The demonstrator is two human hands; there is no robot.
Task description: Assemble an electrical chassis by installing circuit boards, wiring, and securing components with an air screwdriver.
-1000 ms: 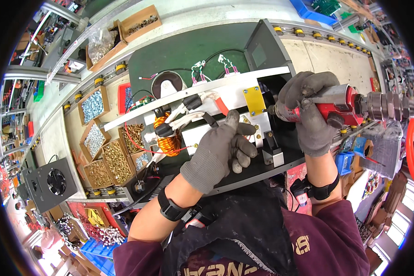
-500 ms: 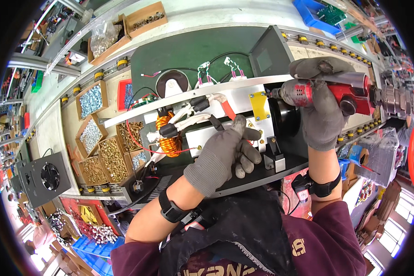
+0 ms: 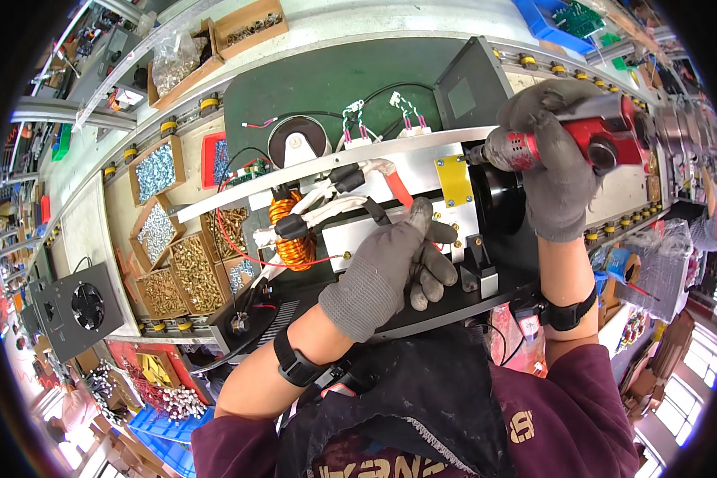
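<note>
My right hand (image 3: 556, 163), in a grey glove, is wrapped round a red power screwdriver (image 3: 613, 135). The tool lies roughly level, and its bit reaches the upper right corner of a small yellow plate (image 3: 456, 182) with screws at its corners. My left hand (image 3: 402, 267), also gloved, is closed over a silver metal block (image 3: 344, 239) inside an open dark chassis (image 3: 422, 320). Its thumb and fingers are curled together beside a red-sleeved cable (image 3: 399, 190); what they hold, if anything, is hidden. An orange-wound coil (image 3: 295, 243) sits left of that hand.
Cardboard bins of screws, one with brass-coloured ones (image 3: 195, 272), stand at the left. A black fan panel (image 3: 78, 309) lies beyond them. A long metal bar (image 3: 327, 171) crosses the chassis. A black cylinder (image 3: 498, 199) stands below the tool. A roller track runs behind.
My right hand has shifted slightly left with the power screwdriver, bringing its bit to the yellow plate's corner. My left hand has stayed nearly in place.
</note>
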